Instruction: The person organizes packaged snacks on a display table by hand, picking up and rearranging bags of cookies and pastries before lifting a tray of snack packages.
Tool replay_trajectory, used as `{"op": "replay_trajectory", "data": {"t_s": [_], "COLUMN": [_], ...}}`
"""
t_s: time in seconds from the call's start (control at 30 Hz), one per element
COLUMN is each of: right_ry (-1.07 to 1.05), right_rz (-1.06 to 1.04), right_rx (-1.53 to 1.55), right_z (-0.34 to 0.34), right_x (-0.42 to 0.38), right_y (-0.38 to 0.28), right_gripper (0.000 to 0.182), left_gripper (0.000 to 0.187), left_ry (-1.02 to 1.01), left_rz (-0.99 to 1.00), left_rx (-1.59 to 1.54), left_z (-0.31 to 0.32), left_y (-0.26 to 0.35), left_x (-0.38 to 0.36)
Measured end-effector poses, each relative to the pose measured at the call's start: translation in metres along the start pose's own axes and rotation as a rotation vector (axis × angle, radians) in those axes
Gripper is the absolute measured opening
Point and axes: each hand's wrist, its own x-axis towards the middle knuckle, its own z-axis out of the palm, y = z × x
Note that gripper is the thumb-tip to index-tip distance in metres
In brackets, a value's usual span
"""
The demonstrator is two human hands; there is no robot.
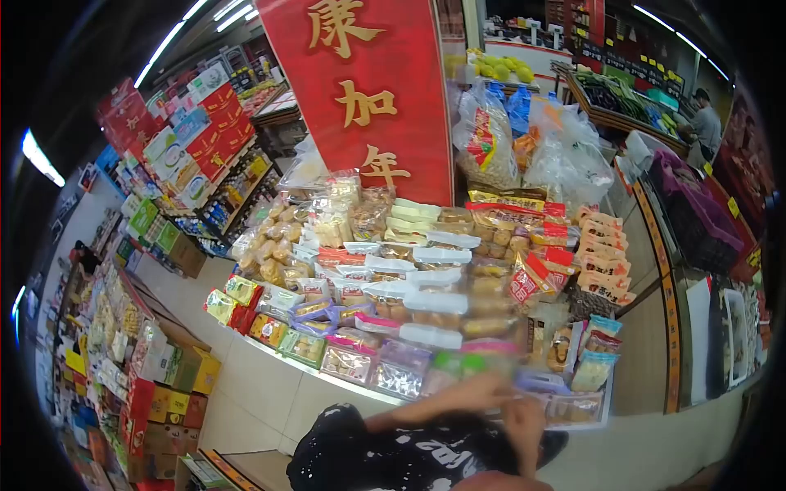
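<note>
My left hand (pixel 489 390) reaches in from the left over the front edge of a snack display, close to a clear pack with green and pink on top (pixel 460 362). Beside it, almost touching, my right hand (pixel 524 416) is raised at the front right corner, near flat clear packs of brown food (pixel 573 407). Both hands are blurred and their fingers run together, so any grip is hidden. Around them lie a purple-edged pack (pixel 540 381) and clear packs with purple tops (pixel 400 368).
The display holds rows of bagged snacks, with orange-topped bags (pixel 604 254) at right. A red banner (pixel 368 98) with gold characters rises behind. Large clear sacks (pixel 487 139) stand at the back. Stacked cartons (pixel 168 409) line the left aisle; a person (pixel 704 127) stands far right.
</note>
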Motion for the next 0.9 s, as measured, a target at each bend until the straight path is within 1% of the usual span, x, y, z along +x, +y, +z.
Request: {"op": "replay_trajectory", "data": {"t_s": [0.07,0.1,0.17,0.27,0.4,0.47,0.53,0.6,0.63,0.67,0.73,0.77,0.83,0.87,0.9], "right_ry": [0.026,0.009,0.079,0.067,0.074,0.158,0.087,0.025,0.120,0.128,0.118,0.130,0.139,0.139,0.177], "right_rz": [-0.051,-0.047,-0.038,-0.057,-0.090,-0.127,-0.152,0.001,-0.038,0.058,0.234,0.266,0.255,0.269,0.260], "right_rx": [-0.034,-0.019,-0.014,-0.020,-0.047,-0.056,-0.134,-0.163,-0.108,-0.008,0.230,0.211,0.357,0.343,0.274], "right_z": [-0.003,0.006,0.012,0.013,0.011,0.009,0.007,0.004,-0.001,-0.001,-0.012,-0.016,-0.023,-0.028,-0.033], "right_x": [0.004,-0.005,-0.007,-0.004,0.003,0.001,-0.002,0.000,0.011,0.010,0.021,0.023,0.024,0.026,0.027], "right_y": [0.006,-0.009,-0.006,-0.008,-0.011,-0.012,0.002,-0.004,-0.020,-0.006,-0.011,-0.009,-0.002,0.001,0.004], "right_gripper": [0.008,0.008,0.010,0.008,0.006,0.007,0.004,0.006,0.007,0.011,0.009,0.009,0.011,0.011,0.013], "left_gripper": [0.034,0.034,0.030,0.027,0.024,0.024,0.026,0.032,0.034,0.037,0.039,0.039,0.044,0.045,0.045], "left_ry": [0.067,0.072,0.139,0.145,0.182,0.186,0.454,0.160,0.143,0.146,0.268,0.233,0.320,0.300,0.291], "left_rz": [0.120,0.097,0.142,0.116,0.075,0.044,0.287,-0.153,-0.150,-0.139,0.015,0.015,0.222,0.176,0.177], "left_rx": [-0.040,-0.045,0.053,0.126,0.067,0.092,0.271,-0.227,-0.355,-0.463,-0.326,-0.345,0.084,-0.053,-0.069], "left_z": [0.008,0.003,0.002,0.005,0.012,0.017,0.037,0.016,0.020,0.019,0.027,0.026,0.020,0.022,0.020], "left_y": [-0.008,-0.005,-0.003,-0.008,-0.014,-0.016,-0.051,-0.026,-0.029,-0.035,-0.043,-0.045,-0.049,-0.059,-0.053], "left_x": [0.007,-0.012,-0.014,-0.012,-0.007,-0.005,-0.004,-0.005,-0.013,-0.010,-0.010,-0.006,0.000,0.002,0.001]}}
